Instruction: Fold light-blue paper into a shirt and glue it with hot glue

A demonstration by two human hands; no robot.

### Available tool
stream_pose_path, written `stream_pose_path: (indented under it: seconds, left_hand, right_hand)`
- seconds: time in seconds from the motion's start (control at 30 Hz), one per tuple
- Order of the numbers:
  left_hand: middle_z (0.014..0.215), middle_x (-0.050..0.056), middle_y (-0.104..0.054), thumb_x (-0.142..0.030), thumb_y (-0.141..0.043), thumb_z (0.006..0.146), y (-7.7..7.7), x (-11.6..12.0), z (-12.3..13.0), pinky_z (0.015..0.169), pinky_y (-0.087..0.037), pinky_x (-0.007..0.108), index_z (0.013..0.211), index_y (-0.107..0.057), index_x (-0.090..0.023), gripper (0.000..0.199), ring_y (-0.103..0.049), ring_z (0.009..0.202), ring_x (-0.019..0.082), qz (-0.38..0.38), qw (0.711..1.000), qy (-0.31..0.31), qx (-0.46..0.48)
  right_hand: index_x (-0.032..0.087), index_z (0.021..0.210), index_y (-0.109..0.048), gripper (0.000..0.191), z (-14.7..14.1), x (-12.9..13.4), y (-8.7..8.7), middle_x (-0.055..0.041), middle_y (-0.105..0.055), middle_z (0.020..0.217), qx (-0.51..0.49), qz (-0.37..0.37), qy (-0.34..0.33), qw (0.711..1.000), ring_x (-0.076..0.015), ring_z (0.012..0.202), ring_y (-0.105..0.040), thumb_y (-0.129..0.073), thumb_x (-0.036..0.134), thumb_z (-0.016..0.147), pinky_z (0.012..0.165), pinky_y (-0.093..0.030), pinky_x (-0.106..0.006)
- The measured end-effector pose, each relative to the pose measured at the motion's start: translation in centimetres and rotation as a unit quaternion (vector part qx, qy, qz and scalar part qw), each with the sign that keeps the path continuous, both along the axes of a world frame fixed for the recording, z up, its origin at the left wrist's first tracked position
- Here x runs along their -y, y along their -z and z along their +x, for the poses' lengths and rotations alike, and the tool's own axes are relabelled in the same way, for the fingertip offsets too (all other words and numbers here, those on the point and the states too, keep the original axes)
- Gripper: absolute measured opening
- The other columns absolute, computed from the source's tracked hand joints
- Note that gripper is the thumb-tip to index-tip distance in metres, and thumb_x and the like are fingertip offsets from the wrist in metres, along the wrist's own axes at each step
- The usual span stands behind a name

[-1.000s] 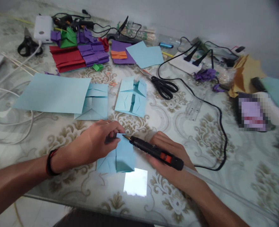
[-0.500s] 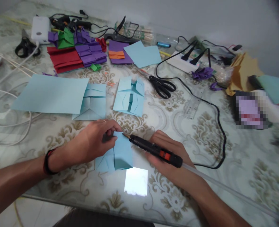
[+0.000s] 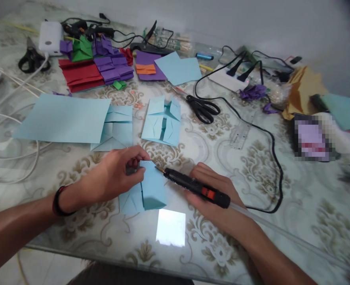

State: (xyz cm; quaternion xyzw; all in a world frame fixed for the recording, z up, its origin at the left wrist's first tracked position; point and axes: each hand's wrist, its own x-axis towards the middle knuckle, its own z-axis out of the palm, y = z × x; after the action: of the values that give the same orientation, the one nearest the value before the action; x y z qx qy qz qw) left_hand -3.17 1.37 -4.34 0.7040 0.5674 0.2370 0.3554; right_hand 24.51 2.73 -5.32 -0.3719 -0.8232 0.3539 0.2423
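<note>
My left hand [image 3: 120,168] pinches the upper left edge of a folded light blue paper [image 3: 153,186] near the front of the table. Its thumb lies on the paper's face, and the other fingers curl behind, partly hidden. My right hand [image 3: 212,192] is wrapped round a black glue gun [image 3: 189,184] with an orange switch and a clear glue stick out of its back. The gun's nozzle points left at the paper's upper right edge; whether it touches cannot be made out. Behind lies another folded light blue piece [image 3: 162,122], beside a flat blue sheet [image 3: 65,118].
Black-handled scissors [image 3: 203,109] and a clear ruler [image 3: 240,132] lie right of centre. The black cord runs from a white power strip [image 3: 228,78] round the right side. Red folded paper [image 3: 81,74] and purple folded paper [image 3: 114,68] sit at the back left. White cable [image 3: 37,158] loops at left.
My left hand has lifted the paper's top edge slightly up and left. The nozzle has drawn a little to the right along that edge.
</note>
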Motion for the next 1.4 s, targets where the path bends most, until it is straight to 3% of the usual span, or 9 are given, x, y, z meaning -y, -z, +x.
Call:
stream_pose_path:
  seconds: [0.47, 0.9, 1.17, 1.4]
  left_hand:
    - [0.084, 0.001, -0.068, -0.029, -0.054, 0.088, -0.8, -0.1, -0.1, 0.068, -0.046, 0.031, 0.106, -0.066, -0.019, 0.024, -0.059, 0.075, 0.017, -0.029, 0.999, -0.018, 0.023]
    - [0.088, 0.0, -0.067, -0.028, -0.057, 0.09, -0.5, -0.4, -0.3, 0.072, -0.047, 0.031, 0.106, -0.065, -0.019, 0.02, -0.059, 0.077, 0.016, -0.035, 0.997, -0.02, 0.071]
    - [0.092, 0.0, -0.071, -0.027, -0.061, 0.094, 0.2, -0.4, -0.5, 0.079, -0.051, 0.031, 0.108, -0.065, -0.021, 0.016, -0.065, 0.084, 0.016, -0.034, 0.991, -0.015, 0.126]
    - [0.097, 0.002, -0.075, -0.024, -0.065, 0.094, 0.4, -0.4, -0.3, 0.084, -0.056, 0.029, 0.105, -0.067, -0.02, 0.012, -0.071, 0.091, 0.017, -0.072, 0.979, -0.006, 0.191]
  right_hand:
    - [0.024, 0.073, -0.04, 0.031, 0.2, -0.1, 0.2, 0.0045, -0.042, 0.068, 0.006, 0.001, 0.005, 1.0, -0.017, 0.067, -0.045, -0.064, 0.016, 0.091, 0.074, -0.037, -0.036]
    - [0.023, 0.074, -0.045, 0.027, 0.1, -0.1, 0.2, 0.004, -0.044, 0.069, 0.007, 0.003, 0.006, 1.0, -0.0171, 0.067, -0.046, -0.065, 0.015, 0.091, 0.071, -0.038, -0.036]
    - [0.023, 0.088, -0.062, 0.011, -0.3, 0.2, -0.1, -0.0023, -0.061, 0.086, -0.021, 0.008, 0.017, 1.0, -0.0199, 0.081, -0.058, -0.068, 0.015, 0.094, 0.071, -0.046, -0.035]
    - [0.022, 0.089, -0.059, 0.011, -0.7, 0.5, -0.4, -0.0046, -0.061, 0.09, -0.024, 0.013, -0.015, 1.0, -0.0214, 0.085, -0.057, -0.067, 0.015, 0.092, 0.072, -0.047, -0.035]
